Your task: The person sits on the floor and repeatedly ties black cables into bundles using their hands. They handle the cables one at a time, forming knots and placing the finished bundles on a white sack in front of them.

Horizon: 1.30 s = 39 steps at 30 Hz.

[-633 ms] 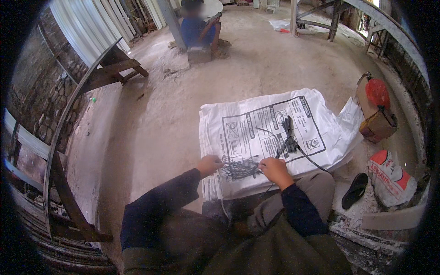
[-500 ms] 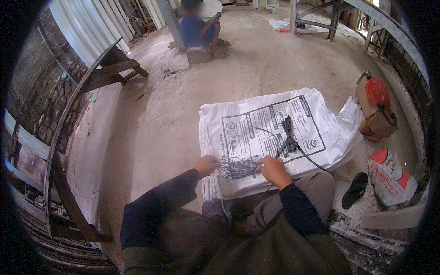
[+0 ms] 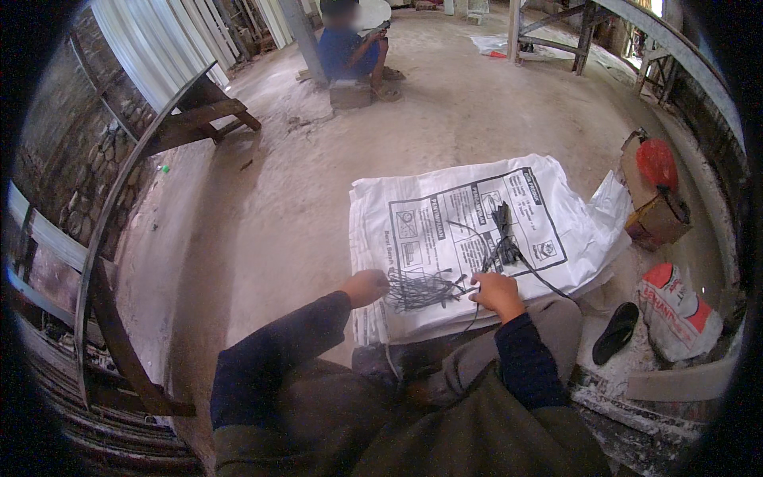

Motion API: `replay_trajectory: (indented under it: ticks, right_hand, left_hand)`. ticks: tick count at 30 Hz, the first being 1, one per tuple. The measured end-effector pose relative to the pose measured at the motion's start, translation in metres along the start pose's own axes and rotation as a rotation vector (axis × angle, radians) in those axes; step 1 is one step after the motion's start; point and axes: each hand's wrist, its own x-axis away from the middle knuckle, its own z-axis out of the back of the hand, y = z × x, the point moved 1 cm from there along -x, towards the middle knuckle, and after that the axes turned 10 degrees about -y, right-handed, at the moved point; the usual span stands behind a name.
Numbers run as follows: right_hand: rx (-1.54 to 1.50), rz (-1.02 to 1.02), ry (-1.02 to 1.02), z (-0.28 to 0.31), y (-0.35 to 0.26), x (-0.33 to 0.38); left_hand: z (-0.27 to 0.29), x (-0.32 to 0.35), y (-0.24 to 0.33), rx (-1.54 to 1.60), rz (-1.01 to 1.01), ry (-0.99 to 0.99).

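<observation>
Across my lap and in front of me lies a stack of white woven sacks with black print. My left hand is closed on one end of a bundle of thin black strings, which spreads over the near part of the top sack. At the bundle's other end, my right hand pinches a dark strand between thumb and forefinger; its exact grip is small to make out. Beyond the right hand rests a second clump of black strings, with one long strand trailing right to my knee.
To the right are a cardboard box with a red bag, a black sandal and a red-and-white sack. A wooden bench stands left. Farther off, a person in blue sits on a block.
My right hand has shifted right, away from the bundle, and the string ends there now fan out. My left hand stays at its end. The view has tilted slightly.
</observation>
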Motion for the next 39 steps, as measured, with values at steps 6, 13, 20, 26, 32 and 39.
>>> replay_trajectory:
  ticks: [6, 13, 20, 26, 32, 39]
  right_hand:
    - [0.063, -0.085, -0.006, -0.005, 0.004, -0.009]
    - [-0.353, 0.495, 0.366, 0.017, -0.038, 0.013]
    - [-0.729, 0.591, 0.202, 0.031, -0.069, 0.043]
    - [-0.990, 0.434, 0.073, 0.042, -0.041, 0.034]
    - [-0.903, 0.298, 0.105, 0.058, -0.017, 0.034]
    - [-0.929, 0.280, 0.049, 0.080, 0.030, 0.045]
  left_hand:
    - [0.012, 0.007, 0.032, -0.017, -0.003, -0.095]
    - [0.023, -0.007, 0.064, -0.264, -0.418, 0.308]
    - [0.036, 0.017, 0.104, -0.656, -0.390, 0.349]
    - [0.065, 0.023, 0.094, -0.084, -0.402, 0.112]
    - [0.083, 0.034, 0.100, 0.317, -0.359, 0.192]
    - [0.087, 0.032, 0.092, 0.405, -0.297, 0.253]
